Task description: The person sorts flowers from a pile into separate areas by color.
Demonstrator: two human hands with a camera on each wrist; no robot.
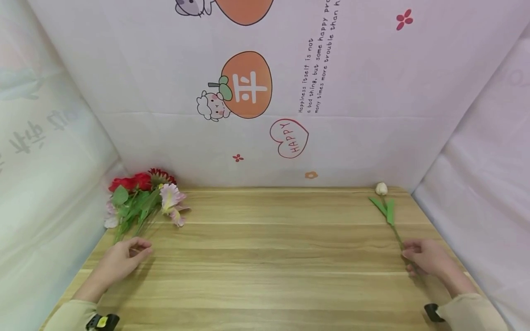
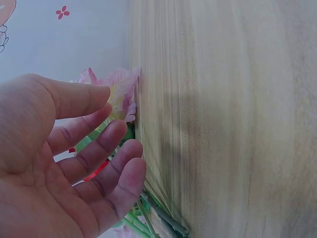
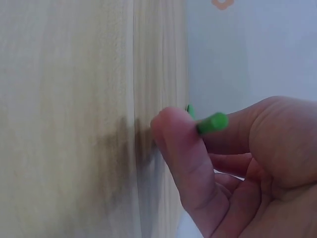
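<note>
Over the pale wooden tabletop (image 1: 265, 276), my right hand (image 1: 426, 259) at three o'clock pinches a white-budded, green-stemmed tulip (image 1: 381, 189), bud towards two: light, springy, I'd judge, best held by the stem. At nine, my left hand (image 1: 122, 259), half-open, holds nothing.

The counter (image 1: 269, 257) has a pale brown wood grain banded from side to side, and at its far left corner lie red flowers (image 1: 132, 184) and pink flowers (image 1: 169, 197), bunched with green leaves (image 1: 138, 206), their stems (image 2: 168, 220) toward the near edge.
</note>
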